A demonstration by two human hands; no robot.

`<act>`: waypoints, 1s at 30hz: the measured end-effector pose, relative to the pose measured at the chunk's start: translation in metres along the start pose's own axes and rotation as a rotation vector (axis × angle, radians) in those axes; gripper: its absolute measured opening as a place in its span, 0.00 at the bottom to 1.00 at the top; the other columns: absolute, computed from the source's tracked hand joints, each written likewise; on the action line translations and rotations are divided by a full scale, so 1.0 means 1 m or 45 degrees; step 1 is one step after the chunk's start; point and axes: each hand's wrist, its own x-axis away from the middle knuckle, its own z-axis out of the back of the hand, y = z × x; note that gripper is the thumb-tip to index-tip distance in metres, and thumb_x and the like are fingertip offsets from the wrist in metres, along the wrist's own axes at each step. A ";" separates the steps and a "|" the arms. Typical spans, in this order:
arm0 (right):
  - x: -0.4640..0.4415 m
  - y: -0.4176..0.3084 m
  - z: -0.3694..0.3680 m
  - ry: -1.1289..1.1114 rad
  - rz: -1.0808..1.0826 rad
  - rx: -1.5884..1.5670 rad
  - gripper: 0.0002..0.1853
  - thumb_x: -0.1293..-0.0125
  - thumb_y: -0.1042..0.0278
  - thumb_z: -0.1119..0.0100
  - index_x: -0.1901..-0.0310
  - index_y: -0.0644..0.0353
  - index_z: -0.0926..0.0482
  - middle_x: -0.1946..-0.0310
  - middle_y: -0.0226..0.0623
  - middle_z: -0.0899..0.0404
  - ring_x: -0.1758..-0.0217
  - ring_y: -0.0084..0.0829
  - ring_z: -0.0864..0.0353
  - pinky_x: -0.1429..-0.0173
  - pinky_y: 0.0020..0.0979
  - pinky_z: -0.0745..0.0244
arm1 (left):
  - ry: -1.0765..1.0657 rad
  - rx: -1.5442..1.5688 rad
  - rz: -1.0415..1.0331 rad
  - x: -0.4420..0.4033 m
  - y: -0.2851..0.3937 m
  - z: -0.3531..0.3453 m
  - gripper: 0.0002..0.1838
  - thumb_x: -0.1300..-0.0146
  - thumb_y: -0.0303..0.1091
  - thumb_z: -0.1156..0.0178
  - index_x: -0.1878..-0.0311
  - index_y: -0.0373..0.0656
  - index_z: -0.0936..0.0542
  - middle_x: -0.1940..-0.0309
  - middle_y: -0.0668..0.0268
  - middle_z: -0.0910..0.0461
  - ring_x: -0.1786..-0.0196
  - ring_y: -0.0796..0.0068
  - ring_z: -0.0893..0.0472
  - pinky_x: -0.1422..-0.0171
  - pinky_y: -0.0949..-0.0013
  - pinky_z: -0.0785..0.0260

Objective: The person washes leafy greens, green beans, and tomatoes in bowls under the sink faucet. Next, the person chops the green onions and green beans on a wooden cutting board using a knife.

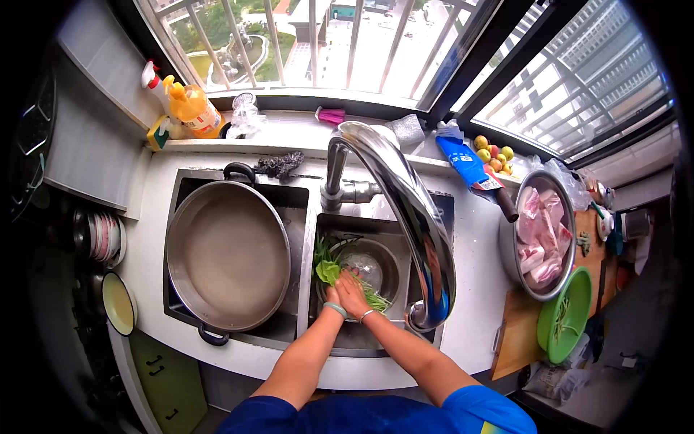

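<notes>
In the right basin of the sink, my left hand (333, 295) and my right hand (351, 294) are pressed together around a bunch of leafy greens (328, 271). Leaves stick out on the left of my hands and thin green stems (376, 299) on the right. My right hand covers part of the left, whose fingers are mostly hidden. Under the greens sits a round metal bowl (392, 262). The large chrome faucet (416, 195) arches over the basin just right of my hands.
A wide pot (228, 253) of cloudy water fills the left basin. To the right stand a metal basin of raw meat (542, 231) and a green colander (578, 311). A knife handle (508, 207) projects near the meat. Bottles (194, 110) and fruit (494, 155) line the windowsill.
</notes>
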 end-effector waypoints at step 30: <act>-0.026 0.010 0.061 0.113 -0.168 0.021 0.19 0.33 0.56 0.61 0.57 0.63 0.26 0.60 0.54 0.26 0.54 0.52 0.28 0.48 0.45 0.35 | 0.129 -0.330 0.260 0.038 0.045 -0.029 0.35 0.35 0.53 0.64 0.32 0.39 0.52 0.31 0.60 0.53 0.29 0.63 0.52 0.29 0.59 0.67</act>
